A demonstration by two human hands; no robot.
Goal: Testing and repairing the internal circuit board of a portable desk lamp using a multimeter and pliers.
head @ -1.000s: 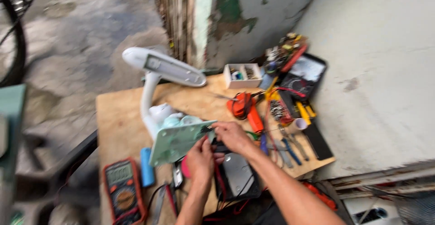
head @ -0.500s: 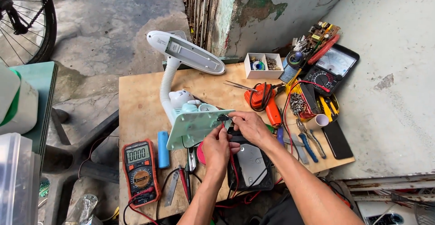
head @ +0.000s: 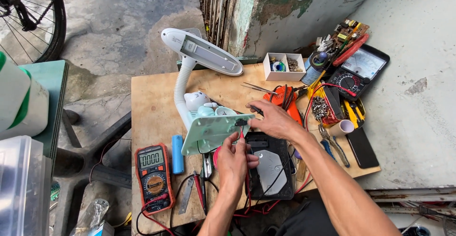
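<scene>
My left hand point(head: 233, 157) pinches a red probe point(head: 241, 136); my right hand point(head: 274, 119) clasps the light, top-heavy lamp point(head: 211, 131) at its rigid base.

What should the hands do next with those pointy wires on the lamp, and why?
Probably hold both probe tips steady on the lamp base. The left hand pinches the red probe at the base's edge, and the right hand holds a black probe beside it. The orange multimeter shows only zeros, so a firmer, still touch seems needed for a reading.
</scene>
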